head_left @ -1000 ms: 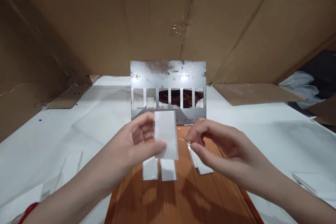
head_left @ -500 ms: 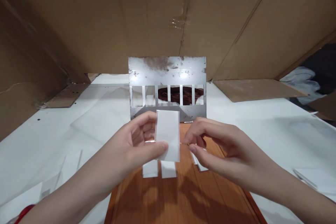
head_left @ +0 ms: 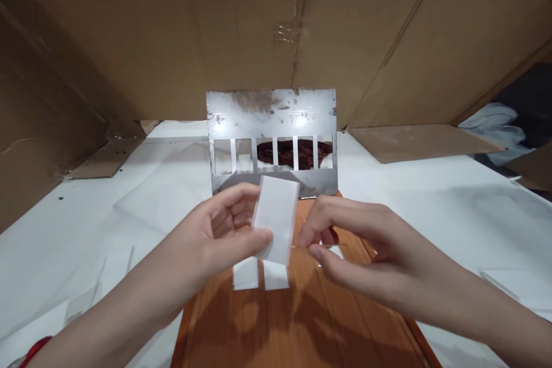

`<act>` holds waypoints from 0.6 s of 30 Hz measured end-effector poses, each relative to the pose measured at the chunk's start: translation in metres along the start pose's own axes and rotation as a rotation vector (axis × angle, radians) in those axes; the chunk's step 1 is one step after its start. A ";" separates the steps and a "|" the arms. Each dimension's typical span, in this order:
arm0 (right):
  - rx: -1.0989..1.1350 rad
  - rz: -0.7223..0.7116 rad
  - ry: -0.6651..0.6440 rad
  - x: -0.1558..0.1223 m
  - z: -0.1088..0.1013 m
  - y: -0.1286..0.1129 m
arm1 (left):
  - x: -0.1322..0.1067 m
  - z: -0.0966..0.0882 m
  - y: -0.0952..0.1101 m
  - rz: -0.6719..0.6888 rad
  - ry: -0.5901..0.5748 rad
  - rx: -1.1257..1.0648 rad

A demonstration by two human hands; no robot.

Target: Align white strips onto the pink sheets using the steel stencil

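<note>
Upright in my left hand (head_left: 224,224) is a blank white card (head_left: 278,221) with clear edges, perhaps a sleeve. The thumb presses its front face, and the fingers curl behind it. To its right, my right hand (head_left: 345,230) pinches a thin stick (head_left: 295,247) between thumb and forefinger. The stick's tip points at the card's right edge; I cannot tell if they touch. Below, one white card (head_left: 245,275) and another white card (head_left: 276,276) lie side by side on the wooden board (head_left: 302,322). Another white piece (head_left: 335,252) lies partly hidden behind my right hand.
A metal plate (head_left: 271,109) with a row of rectangular slots stands behind the board. Dark reddish-brown material (head_left: 284,152) shows through the slots. Cardboard walls (head_left: 241,23) enclose the white table (head_left: 159,195). A cardboard flap (head_left: 422,141) lies at right, white sheets (head_left: 513,287) nearer.
The card in my left hand has tilted clockwise, its top leaning right. My right hand has shifted slightly, still pinching the thin stick. The view has moved a little.
</note>
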State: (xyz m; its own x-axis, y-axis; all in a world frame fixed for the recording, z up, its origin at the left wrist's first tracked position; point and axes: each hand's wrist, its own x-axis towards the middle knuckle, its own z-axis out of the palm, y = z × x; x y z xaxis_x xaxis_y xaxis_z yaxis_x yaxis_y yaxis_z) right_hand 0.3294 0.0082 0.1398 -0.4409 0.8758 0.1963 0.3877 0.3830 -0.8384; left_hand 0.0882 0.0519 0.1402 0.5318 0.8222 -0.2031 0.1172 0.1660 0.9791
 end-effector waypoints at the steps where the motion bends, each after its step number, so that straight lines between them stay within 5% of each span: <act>1: -0.001 -0.007 0.010 0.001 0.000 0.000 | 0.000 0.001 0.001 -0.006 0.000 -0.012; 8: -0.033 -0.014 0.131 0.001 -0.002 0.002 | -0.004 0.001 0.001 -0.016 0.030 -0.015; 18: -0.026 -0.006 0.116 0.002 -0.001 -0.001 | -0.002 0.000 -0.002 0.002 0.020 -0.002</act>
State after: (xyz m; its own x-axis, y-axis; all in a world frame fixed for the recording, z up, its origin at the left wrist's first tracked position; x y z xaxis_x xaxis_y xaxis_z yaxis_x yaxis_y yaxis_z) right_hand 0.3285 0.0099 0.1415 -0.3469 0.9010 0.2605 0.4069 0.3949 -0.8237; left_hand 0.0868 0.0495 0.1387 0.5151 0.8334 -0.2005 0.1145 0.1649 0.9796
